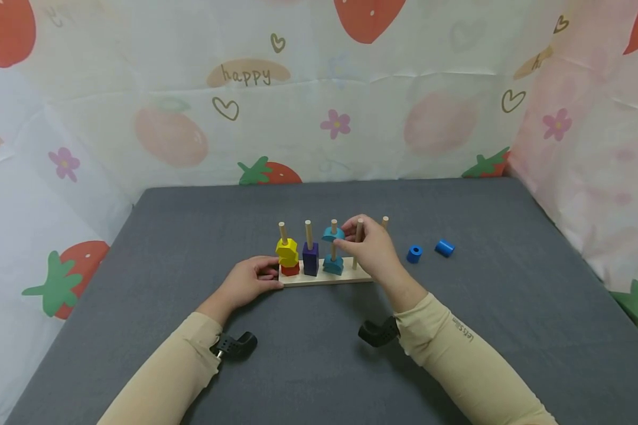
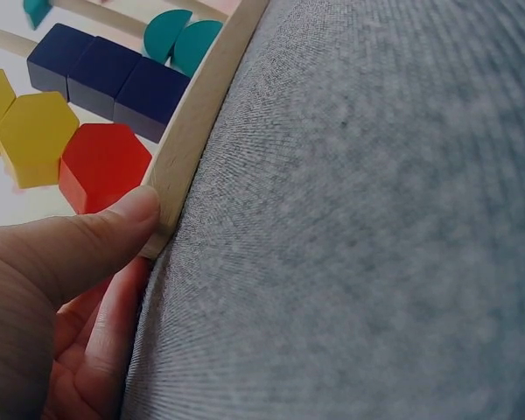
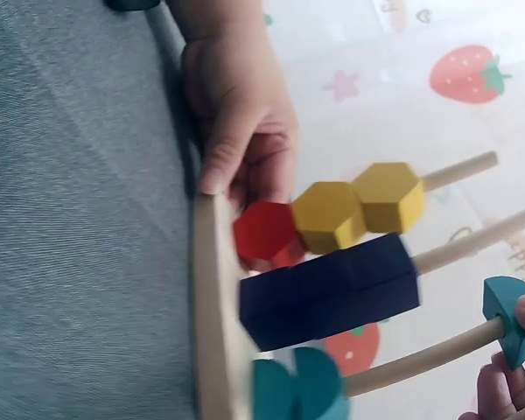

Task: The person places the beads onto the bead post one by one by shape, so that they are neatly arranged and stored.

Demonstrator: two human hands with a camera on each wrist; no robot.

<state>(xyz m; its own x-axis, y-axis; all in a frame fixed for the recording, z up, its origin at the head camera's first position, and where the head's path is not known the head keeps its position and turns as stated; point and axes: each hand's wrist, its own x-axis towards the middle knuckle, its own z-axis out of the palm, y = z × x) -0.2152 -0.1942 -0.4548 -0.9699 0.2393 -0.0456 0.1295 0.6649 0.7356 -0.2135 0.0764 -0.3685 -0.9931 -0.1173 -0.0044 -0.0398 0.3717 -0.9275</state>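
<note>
My left hand (image 1: 248, 282) grips the left end of a wooden peg board (image 1: 324, 281), thumb on its near edge. On the third peg, my right hand (image 1: 373, 245) pinches a teal half-round block (image 3: 499, 308) near the top, the peg through it. Lower on that peg sit two teal half-round blocks (image 1: 333, 266). The first peg bears a red hexagonal block (image 2: 105, 166) under two yellow hexagonal blocks (image 2: 37, 138). Square dark blue blocks (image 1: 311, 260) fill the lower second peg. Partly hidden behind my right hand are the two rightmost pegs, including the fourth peg (image 1: 359, 230).
Two blue cylinder blocks lie on the grey table (image 1: 298, 354) to the right: one stands with its hole up (image 1: 414, 254), the other lies on its side (image 1: 445, 248). A printed cloth backdrop (image 1: 298, 130) rises behind the table. Each wrist bears a black camera mount.
</note>
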